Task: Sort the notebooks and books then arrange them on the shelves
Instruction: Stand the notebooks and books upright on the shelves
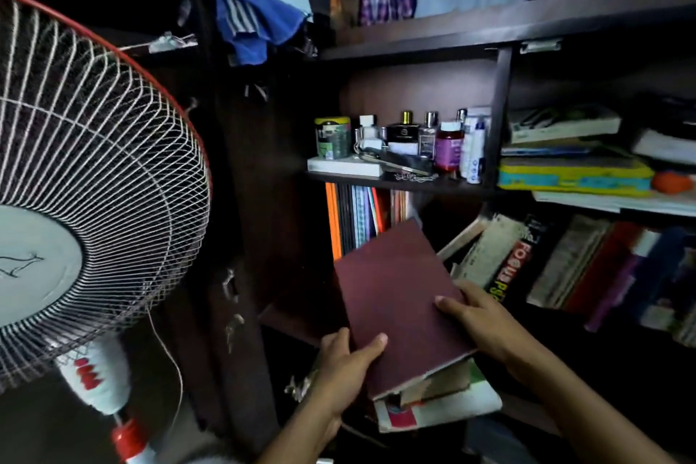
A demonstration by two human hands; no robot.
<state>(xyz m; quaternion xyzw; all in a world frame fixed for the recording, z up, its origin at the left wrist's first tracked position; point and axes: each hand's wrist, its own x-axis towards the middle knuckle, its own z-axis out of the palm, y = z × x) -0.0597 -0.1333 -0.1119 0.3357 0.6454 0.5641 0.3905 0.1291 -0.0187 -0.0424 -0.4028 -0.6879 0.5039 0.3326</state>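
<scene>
Our left hand (pixel 348 358) gripping the maroon book (pixel 399 305) at its near-left edge, thumb on top, our right hand (pixel 478 316) clasping its right edge, fingers curled

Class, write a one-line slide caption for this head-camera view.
Both hands, left and right, hold a maroon book atop a small stack, before shelves of upright notebooks and leaning books.

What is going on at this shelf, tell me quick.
A person is sorting books at a dark shelf unit. Both hands hold a small stack topped by a maroon book: the left hand grips its near left edge, the right hand rests on its right side. The stack is tilted toward the lower compartment, where thin notebooks stand upright and thicker books lean. Bottles fill the shelf above. A fan stands at the left.
</scene>
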